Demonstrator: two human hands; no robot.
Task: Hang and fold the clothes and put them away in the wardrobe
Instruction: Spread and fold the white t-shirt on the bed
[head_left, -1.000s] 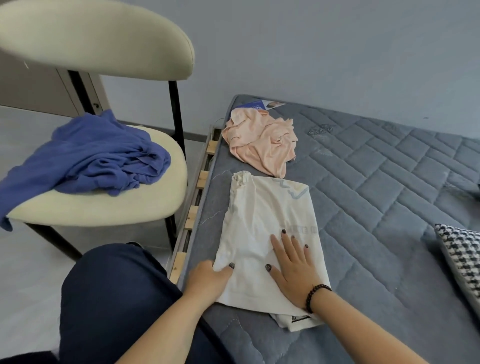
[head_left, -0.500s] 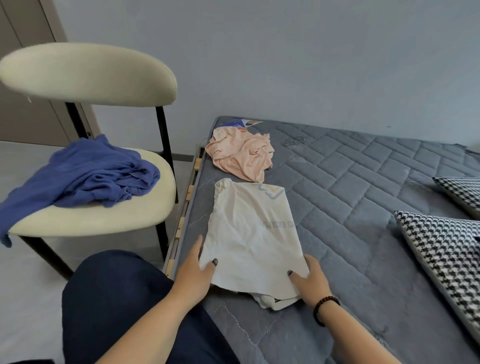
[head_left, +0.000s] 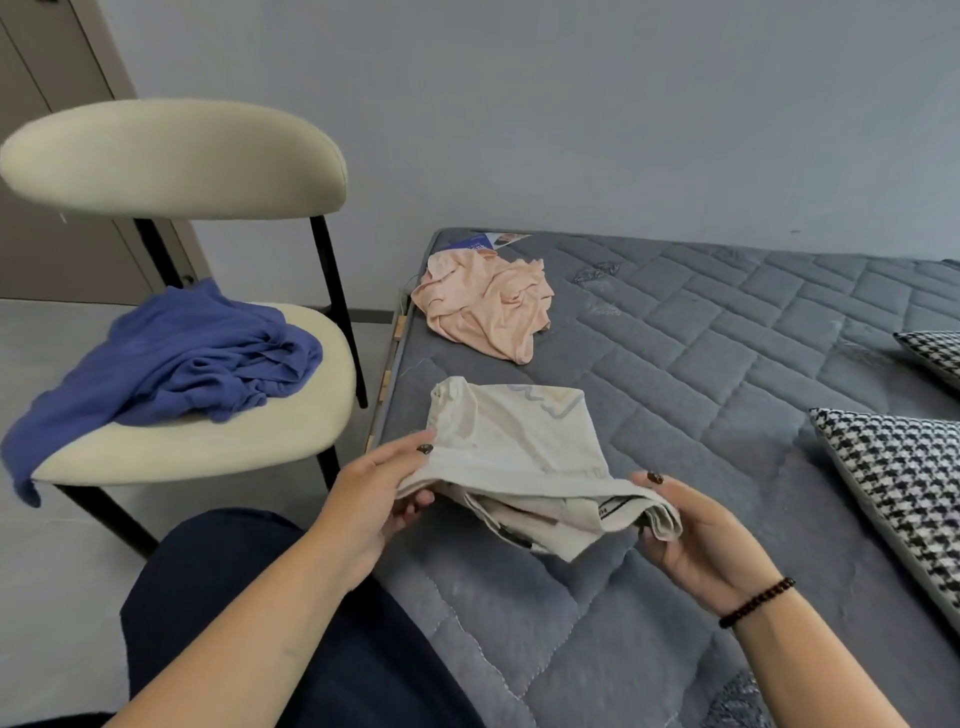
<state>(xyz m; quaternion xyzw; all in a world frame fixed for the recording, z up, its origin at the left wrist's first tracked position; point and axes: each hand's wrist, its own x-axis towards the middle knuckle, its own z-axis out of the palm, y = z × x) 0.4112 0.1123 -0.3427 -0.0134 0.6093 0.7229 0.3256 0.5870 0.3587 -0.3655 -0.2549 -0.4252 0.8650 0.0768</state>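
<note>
Partway through, at a guess nearer the start than the end. Cream shirt (head_left: 519, 457) half folded on the mattress (head_left: 727, 364), far end lying flat, near edge lifted off the bed. Left hand (head_left: 374, 499) pinching the near left corner, thumb on top, fingers curled under. Right hand (head_left: 691, 540) gripping the near right corner the same way, layers of cloth bunched in its palm. Looks like the last fold being made, near edge about to go over toward the far end. Still to do, as far as can be seen: pink top (head_left: 485, 306) crumpled in a heap further up the mattress, near the wall, untouched; blue garment (head_left: 176, 364) dumped unfolded on the seat of the chair (head_left: 171, 156), one end hanging over the edge. Nothing on a hanger, no hanger in sight. No neat stack of finished items visible. Wardrobe not clearly in view, so nothing seen put away yet.
</note>
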